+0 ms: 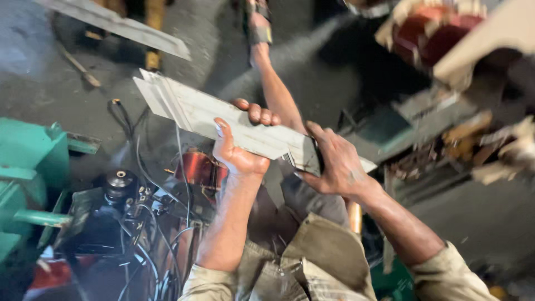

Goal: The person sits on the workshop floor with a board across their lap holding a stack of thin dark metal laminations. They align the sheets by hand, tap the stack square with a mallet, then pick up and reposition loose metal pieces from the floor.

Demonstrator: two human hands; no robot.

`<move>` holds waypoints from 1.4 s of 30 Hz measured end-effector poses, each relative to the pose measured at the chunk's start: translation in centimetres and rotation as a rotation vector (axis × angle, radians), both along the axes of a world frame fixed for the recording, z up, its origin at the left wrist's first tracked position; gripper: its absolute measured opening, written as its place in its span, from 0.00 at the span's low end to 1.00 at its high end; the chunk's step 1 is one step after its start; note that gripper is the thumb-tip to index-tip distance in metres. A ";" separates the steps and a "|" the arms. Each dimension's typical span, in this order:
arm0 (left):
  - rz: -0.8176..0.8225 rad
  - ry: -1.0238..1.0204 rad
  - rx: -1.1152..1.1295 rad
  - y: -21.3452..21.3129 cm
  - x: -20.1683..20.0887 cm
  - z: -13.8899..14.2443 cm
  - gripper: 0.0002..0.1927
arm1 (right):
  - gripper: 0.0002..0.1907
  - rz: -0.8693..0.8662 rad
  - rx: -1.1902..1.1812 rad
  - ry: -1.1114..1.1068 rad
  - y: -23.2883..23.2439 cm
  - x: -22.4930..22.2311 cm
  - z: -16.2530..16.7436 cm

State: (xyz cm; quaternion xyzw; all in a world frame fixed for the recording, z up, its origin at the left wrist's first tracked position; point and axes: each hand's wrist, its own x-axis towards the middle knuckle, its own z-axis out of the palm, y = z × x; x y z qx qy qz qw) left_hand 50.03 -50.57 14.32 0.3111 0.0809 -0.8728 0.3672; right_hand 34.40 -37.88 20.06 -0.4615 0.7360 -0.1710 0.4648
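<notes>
I hold a stack of pale, stepped sheet strips (195,108) slanting from upper left to lower right in front of me. My left hand (241,142) is wrapped around the stack near its middle, thumb on the near face and fingers over the far edge. My right hand (333,161) clasps the lower right end of the stack, where a dark shiny face (306,153) shows. Behind the strips a bare leg (276,89) with a sandalled foot (258,25) stretches away over the floor.
A green machine frame (30,173) stands at the left. Below the strips sit a copper coil (198,167), a black knob (120,181) and tangled black wires (150,245). Another copper winding (432,33) lies top right, with a metal strip (120,25) top left.
</notes>
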 end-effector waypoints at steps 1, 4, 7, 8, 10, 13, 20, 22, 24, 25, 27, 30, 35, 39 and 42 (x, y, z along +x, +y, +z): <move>-0.022 -0.012 0.006 2.4 0.6 0.4 0.30 | 0.48 -0.047 0.005 0.002 2.6 1.1 0.1; -0.072 0.057 0.012 9.3 2.1 2.0 0.29 | 0.46 -0.124 0.025 0.010 10.9 3.7 1.0; -0.240 -0.120 -0.024 15.5 2.7 4.6 0.28 | 0.44 -0.185 -0.004 0.057 18.6 4.9 2.2; -0.298 -0.110 -0.018 17.6 2.8 5.3 0.27 | 0.43 -0.203 0.004 0.070 21.2 5.1 2.8; -0.419 -0.092 -0.025 21.9 2.3 6.0 0.25 | 0.42 -0.232 0.035 0.086 26.3 5.1 3.7; -0.598 -0.106 -0.089 28.1 0.6 5.4 0.26 | 0.39 -0.296 -0.032 0.169 33.9 3.9 3.7; -0.950 -0.199 -0.190 43.0 -11.0 4.4 0.31 | 0.43 -0.236 0.058 0.260 52.2 -7.5 2.9; -0.931 -0.154 -0.152 47.1 -15.5 4.9 0.31 | 0.37 -0.273 -0.057 0.291 56.1 -12.9 3.4; -0.873 -0.092 -0.184 50.0 -20.6 4.6 0.31 | 0.35 -0.275 -0.155 0.336 58.3 -18.6 2.9; -0.878 -0.087 -0.206 50.7 -23.0 4.2 0.32 | 0.34 -0.266 -0.193 0.341 58.8 -21.0 2.5; -0.896 -0.133 -0.224 51.1 -27.5 2.7 0.32 | 0.27 -0.175 -0.087 0.461 59.0 -25.8 0.9; -0.867 0.089 -0.138 49.6 -33.9 -0.3 0.29 | 0.29 -0.180 -0.199 0.521 57.8 -31.6 -2.5; -0.867 -0.030 -0.067 47.2 -42.9 -5.1 0.27 | 0.31 -0.167 -0.155 0.588 55.1 -38.8 -8.0; -0.879 -0.047 0.104 46.3 -45.9 -9.2 0.23 | 0.33 -0.187 -0.019 0.515 54.1 -41.9 -12.4; -0.998 -0.068 0.146 46.7 -45.6 -12.5 0.22 | 0.31 -0.220 0.035 0.520 54.6 -42.3 -15.6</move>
